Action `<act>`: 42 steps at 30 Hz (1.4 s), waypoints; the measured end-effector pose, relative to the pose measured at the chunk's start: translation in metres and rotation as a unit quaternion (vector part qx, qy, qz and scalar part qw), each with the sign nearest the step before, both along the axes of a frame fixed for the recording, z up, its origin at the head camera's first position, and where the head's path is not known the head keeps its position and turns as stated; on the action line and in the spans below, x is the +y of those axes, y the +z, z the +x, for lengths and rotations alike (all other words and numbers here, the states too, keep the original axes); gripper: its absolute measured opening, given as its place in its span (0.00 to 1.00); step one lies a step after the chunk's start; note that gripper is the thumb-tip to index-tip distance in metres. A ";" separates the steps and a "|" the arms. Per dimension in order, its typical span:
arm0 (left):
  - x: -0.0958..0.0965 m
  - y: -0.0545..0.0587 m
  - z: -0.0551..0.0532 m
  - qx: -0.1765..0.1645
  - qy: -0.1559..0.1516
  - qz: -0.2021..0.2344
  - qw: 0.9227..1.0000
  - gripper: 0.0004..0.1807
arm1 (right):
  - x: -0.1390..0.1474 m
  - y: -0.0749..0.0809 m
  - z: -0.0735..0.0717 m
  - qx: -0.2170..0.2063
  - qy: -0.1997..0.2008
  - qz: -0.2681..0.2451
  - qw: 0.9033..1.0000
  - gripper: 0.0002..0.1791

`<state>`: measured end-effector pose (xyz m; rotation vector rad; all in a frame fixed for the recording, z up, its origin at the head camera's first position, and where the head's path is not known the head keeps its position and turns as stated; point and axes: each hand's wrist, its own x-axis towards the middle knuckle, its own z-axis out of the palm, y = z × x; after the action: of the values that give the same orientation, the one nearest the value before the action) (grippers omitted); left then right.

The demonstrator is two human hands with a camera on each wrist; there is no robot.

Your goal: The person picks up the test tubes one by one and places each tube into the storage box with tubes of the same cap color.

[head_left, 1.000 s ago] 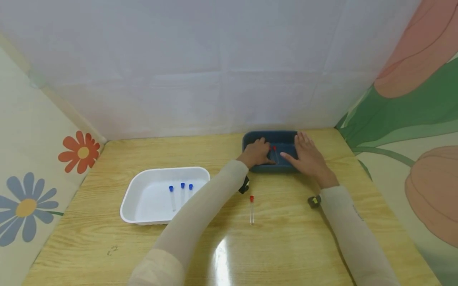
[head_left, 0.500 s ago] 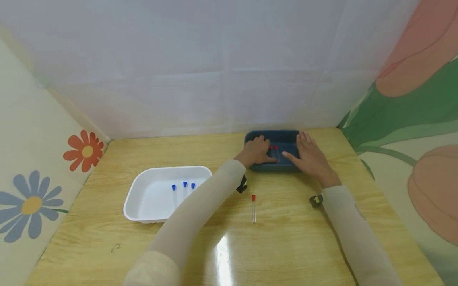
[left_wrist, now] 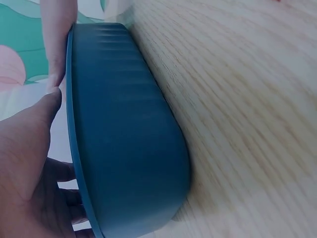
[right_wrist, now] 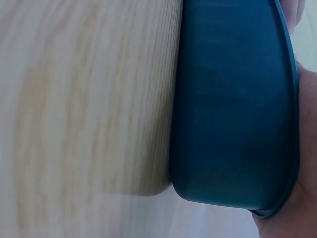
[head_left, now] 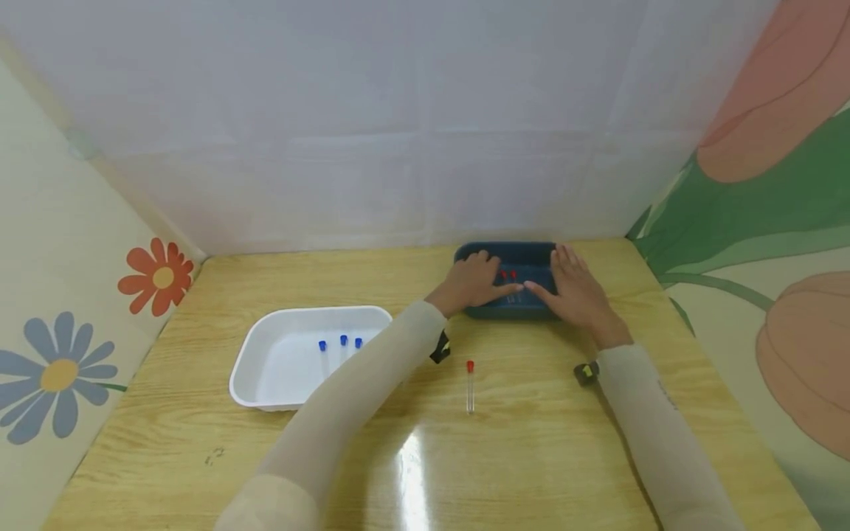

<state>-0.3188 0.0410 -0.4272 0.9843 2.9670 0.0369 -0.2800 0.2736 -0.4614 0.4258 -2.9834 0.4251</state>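
A dark blue tray (head_left: 521,313) stands near the back edge of the table. Over its left end lies my left hand (head_left: 470,283), its thumb stretched across the tray; in the left wrist view its fingers reach over the rim. At the opposite end my right hand (head_left: 579,296) rests along the rim with straight fingers, its thumb pointing inward. The two thumb tips meet or nearly meet. Between the hands, inside the tray, lie two clear tubes with red caps (head_left: 513,274), partly behind the thumbs. Another red-capped tube (head_left: 470,385) lies on the table in front.
A white tray (head_left: 275,346) sits to the left, holding clear tubes with blue caps (head_left: 343,341); my left sleeve (head_left: 358,376) crosses over its right side. Behind the wooden table (head_left: 531,442) hangs a white sheet, and flower-patterned panels flank both sides.
My left hand has shifted slightly left and its thumb has swung out toward the right thumb. My right hand stays on the rim. The view has turned a little.
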 end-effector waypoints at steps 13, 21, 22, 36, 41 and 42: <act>-0.011 0.012 0.012 0.015 -0.014 0.007 1.000 0.49 | 0.001 -0.002 -0.003 0.002 0.005 0.004 1.000 0.57; -0.017 0.018 0.022 0.025 -0.024 0.014 0.999 0.49 | 0.002 -0.001 -0.005 0.002 0.010 0.009 1.000 0.58; -0.017 0.018 0.023 0.026 -0.026 0.013 0.999 0.49 | 0.002 -0.001 -0.005 0.002 0.011 0.009 1.000 0.58; -0.019 0.023 0.044 0.062 -0.045 -0.002 0.997 0.50 | 0.008 0.000 -0.002 -0.010 0.006 0.006 1.000 0.58; -0.023 0.025 0.052 0.066 -0.051 0.014 0.996 0.49 | 0.008 0.001 -0.002 -0.015 0.007 0.000 1.000 0.58; -0.023 0.025 0.054 0.068 -0.052 0.013 0.996 0.49 | 0.008 0.001 -0.001 -0.015 0.008 -0.002 1.000 0.58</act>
<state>-0.2649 0.0175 -0.4020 1.1904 3.0384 0.0074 -0.2815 0.2821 -0.4602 0.4456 -3.0104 0.4426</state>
